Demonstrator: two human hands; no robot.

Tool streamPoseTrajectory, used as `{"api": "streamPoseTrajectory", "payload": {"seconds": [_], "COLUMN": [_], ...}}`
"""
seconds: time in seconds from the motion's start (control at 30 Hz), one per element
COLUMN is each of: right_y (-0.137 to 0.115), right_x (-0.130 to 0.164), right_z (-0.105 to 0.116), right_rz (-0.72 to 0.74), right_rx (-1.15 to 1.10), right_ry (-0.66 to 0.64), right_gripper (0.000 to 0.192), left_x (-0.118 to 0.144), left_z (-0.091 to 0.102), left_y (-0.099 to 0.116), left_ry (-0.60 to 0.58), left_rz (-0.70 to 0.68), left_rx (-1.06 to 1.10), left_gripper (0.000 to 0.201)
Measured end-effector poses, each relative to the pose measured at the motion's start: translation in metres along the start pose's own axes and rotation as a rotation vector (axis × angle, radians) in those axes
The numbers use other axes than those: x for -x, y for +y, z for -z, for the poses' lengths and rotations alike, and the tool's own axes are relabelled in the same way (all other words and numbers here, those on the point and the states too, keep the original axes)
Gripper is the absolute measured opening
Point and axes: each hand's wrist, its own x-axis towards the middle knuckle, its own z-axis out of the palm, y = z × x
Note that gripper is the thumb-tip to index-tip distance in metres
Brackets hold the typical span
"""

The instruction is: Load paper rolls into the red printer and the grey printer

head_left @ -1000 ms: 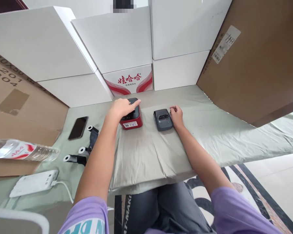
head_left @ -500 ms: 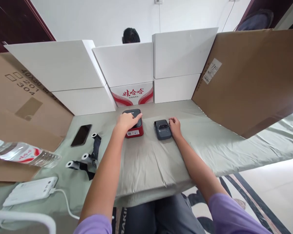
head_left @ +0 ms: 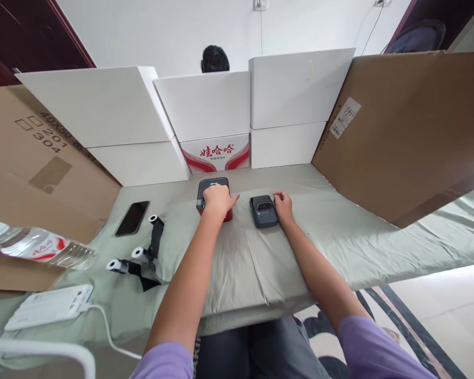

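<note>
A small red box-shaped device with a dark top stands on the grey-green cloth near the far middle. My left hand lies over its front part, fingers curled around it. To its right sits a dark grey device. My right hand rests loosely curled against that device's right edge, fingertips at its upper corner.
White boxes and brown cardboard sheets wall the table's far side. On the left lie a black phone, black paper rolls, a water bottle and a white power strip. A person's head shows behind the boxes.
My left hand has slid from the top of the red device to its front right side and closed around it. The view has tilted upward. My right hand has stayed by the grey device.
</note>
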Motion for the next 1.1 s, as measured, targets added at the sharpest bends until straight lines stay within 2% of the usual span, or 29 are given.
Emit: {"api": "streamPoseTrajectory", "payload": {"seconds": [0.17, 0.3, 0.37, 0.43, 0.53, 0.63, 0.7, 0.77, 0.8, 0.87, 0.93, 1.0, 1.1], "right_y": [-0.002, -0.002, -0.002, -0.003, -0.004, -0.005, -0.006, -0.006, -0.007, -0.007, -0.008, -0.008, -0.009], "right_x": [-0.001, -0.001, -0.001, -0.001, -0.001, -0.001, -0.001, 0.000, 0.000, 0.001, 0.001, 0.002, 0.002], "right_z": [-0.002, -0.003, -0.002, -0.002, -0.003, -0.003, -0.002, -0.002, -0.002, -0.001, -0.001, -0.001, -0.001], "right_rz": [-0.030, -0.019, -0.007, -0.001, -0.007, -0.013, -0.020, -0.024, -0.023, -0.019, -0.023, -0.032, -0.037], "right_rx": [-0.011, -0.005, 0.000, -0.007, -0.016, -0.008, -0.008, -0.007, -0.004, 0.006, 0.011, 0.008, 0.009], "right_ry": [0.002, 0.011, 0.010, 0.008, 0.005, -0.003, -0.005, -0.009, -0.013, -0.021, -0.019, -0.018, -0.022], "right_gripper": [0.025, 0.024, 0.024, 0.024, 0.024, 0.024, 0.022, 0.020, 0.019, 0.017, 0.016, 0.014, 0.014], "left_x": [-0.027, -0.047, -0.050, -0.046, -0.029, -0.003, 0.016, 0.033, 0.041, 0.051, 0.055, 0.054, 0.049], "left_z": [0.014, 0.028, 0.031, 0.027, 0.007, -0.026, -0.048, -0.067, -0.074, -0.087, -0.098, -0.108, -0.117], "left_y": [-0.013, -0.037, -0.056, -0.077, -0.108, -0.119, -0.108, -0.083, -0.066, -0.029, 0.004, 0.026, 0.036], "left_ry": [-0.017, -0.100, -0.162, -0.168, -0.024, 0.273, 0.461, 0.650, 0.676, 0.556, 0.341, 0.154, -0.041], "left_rz": [0.018, 0.005, 0.013, 0.027, 0.029, 0.132, 0.192, 0.300, 0.288, 0.083, -0.147, -0.204, -0.188], "left_rx": [0.021, 0.090, 0.228, 0.452, 0.614, 0.795, 0.738, 0.584, 0.522, 0.482, 0.489, 0.466, 0.389], "left_gripper": [0.062, 0.052, 0.045, 0.044, 0.050, 0.052, 0.057, 0.060, 0.060, 0.057, 0.049, 0.050, 0.063]}}
